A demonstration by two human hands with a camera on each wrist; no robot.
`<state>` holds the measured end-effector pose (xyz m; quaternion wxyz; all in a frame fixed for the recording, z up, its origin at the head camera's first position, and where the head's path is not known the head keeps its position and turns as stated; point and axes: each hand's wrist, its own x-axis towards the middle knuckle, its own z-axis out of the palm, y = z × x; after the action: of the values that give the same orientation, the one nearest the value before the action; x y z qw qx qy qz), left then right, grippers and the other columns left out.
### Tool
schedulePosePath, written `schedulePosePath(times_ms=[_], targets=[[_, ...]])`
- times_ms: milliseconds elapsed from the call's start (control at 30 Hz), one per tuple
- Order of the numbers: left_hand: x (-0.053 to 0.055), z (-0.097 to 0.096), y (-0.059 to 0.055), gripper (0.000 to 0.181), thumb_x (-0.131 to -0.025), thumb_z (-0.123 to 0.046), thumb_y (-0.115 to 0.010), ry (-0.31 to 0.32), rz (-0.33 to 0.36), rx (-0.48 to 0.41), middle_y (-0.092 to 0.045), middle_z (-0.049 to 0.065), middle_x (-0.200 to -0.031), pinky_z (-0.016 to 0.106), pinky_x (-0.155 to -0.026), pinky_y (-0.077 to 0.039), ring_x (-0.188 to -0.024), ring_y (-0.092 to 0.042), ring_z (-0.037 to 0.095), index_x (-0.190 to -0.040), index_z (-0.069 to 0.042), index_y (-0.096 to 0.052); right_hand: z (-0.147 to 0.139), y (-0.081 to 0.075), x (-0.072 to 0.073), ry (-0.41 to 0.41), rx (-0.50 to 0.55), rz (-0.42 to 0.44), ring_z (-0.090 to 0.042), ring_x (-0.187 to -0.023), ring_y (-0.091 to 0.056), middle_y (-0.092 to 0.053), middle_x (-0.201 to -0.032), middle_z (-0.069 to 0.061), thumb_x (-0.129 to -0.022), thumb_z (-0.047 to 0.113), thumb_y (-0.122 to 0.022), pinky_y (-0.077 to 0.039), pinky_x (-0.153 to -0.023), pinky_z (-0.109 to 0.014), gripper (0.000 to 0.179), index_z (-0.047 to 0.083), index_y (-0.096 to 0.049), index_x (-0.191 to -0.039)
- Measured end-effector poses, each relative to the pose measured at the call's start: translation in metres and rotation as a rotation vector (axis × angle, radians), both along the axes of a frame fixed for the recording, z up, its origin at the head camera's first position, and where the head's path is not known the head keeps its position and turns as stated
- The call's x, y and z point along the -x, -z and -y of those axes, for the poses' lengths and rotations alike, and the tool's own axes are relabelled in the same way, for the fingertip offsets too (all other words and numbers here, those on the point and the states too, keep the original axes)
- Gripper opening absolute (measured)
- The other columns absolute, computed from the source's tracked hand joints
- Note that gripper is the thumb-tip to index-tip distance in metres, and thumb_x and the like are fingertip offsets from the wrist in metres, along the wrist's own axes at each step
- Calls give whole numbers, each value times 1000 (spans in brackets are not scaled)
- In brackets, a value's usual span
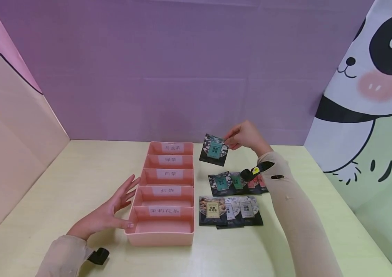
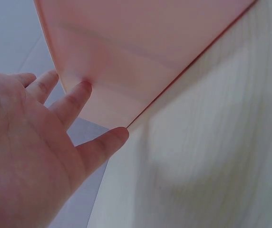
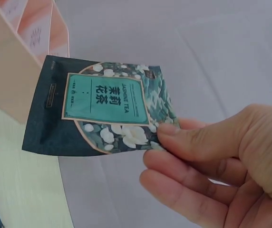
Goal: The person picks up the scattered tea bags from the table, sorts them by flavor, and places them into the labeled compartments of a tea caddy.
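My right hand (image 1: 248,136) pinches a jasmine tea bag sachet (image 1: 214,150) by one edge, thumb on top, above the table's far part. In the right wrist view the sachet (image 3: 105,107) shows a teal label with white flowers around it. A pink divided box (image 1: 161,238) stands left of it, with several compartments, each bearing a white label. Against the box's left side rests my left hand (image 1: 107,213), fingers spread; the thumb is at the front compartment's rim. Fingertips of the left hand (image 2: 26,147) touch the outer wall in the left wrist view.
Right of the box lie two rows of overlapping sachets: a back row (image 1: 221,184) with teal, green and red labels, and a front row (image 1: 213,211) with yellow and white labels. A purple backdrop (image 1: 182,77) closes off the table's far edge. A panda-print panel (image 1: 366,154) stands at right.
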<state>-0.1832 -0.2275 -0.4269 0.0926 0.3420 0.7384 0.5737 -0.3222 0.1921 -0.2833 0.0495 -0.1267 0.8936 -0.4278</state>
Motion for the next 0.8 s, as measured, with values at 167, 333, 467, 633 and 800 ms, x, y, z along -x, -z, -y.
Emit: schedulePosePath(times_ms=[167, 333, 467, 633, 800], targets=[[-1, 1, -2, 121, -77, -1, -81, 3, -7, -2, -4, 17, -165, 15, -104, -28, -138, -28, -8, -161, -19, 4, 15, -6, -12, -17, 3, 25, -27, -71, -72, -75, -86, -17, -87, 2, -75, -59, -65, -35, 16, -6, -75, -101], [0, 3, 0, 120, -78, -3, -80, -16, 28, 8, -2, 21, -164, 15, -103, -29, -137, -29, -9, -161, -23, 4, 28, -8, -22, -81, 1, 36, -28, -72, -72, -75, -89, -17, -87, 3, -75, -59, -67, -35, 17, -5, -75, -102], [1, 4, 1, 120, -78, -2, -80, -21, 32, 6, 0, 23, -163, 15, -102, -30, -137, -29, -9, -161, -22, 4, 37, -8, -31, -130, 8, 27, -28, -72, -72, -75, -88, -15, -87, 3, -75, -59, -68, -37, 16, -4, -76, -101], [1, 4, 2, 118, -78, -3, -80, -34, 40, 6, -2, 24, -163, 16, -102, -31, -136, -31, -9, -161, -22, 2, 48, -7, -45, -202, 32, 9, -28, -71, -72, -75, -85, -14, -86, 1, -75, -59, -67, -37, 13, -4, -76, -99], [1, 3, 1, 118, -78, -8, -81, -54, 63, 20, -3, 22, -164, 16, -101, -32, -134, -31, -11, -161, -24, 0, 62, -3, -60, -283, 48, -1, -25, -68, -72, -74, -82, -13, -86, -1, -75, -59, -65, -36, 12, -5, -76, -97]])
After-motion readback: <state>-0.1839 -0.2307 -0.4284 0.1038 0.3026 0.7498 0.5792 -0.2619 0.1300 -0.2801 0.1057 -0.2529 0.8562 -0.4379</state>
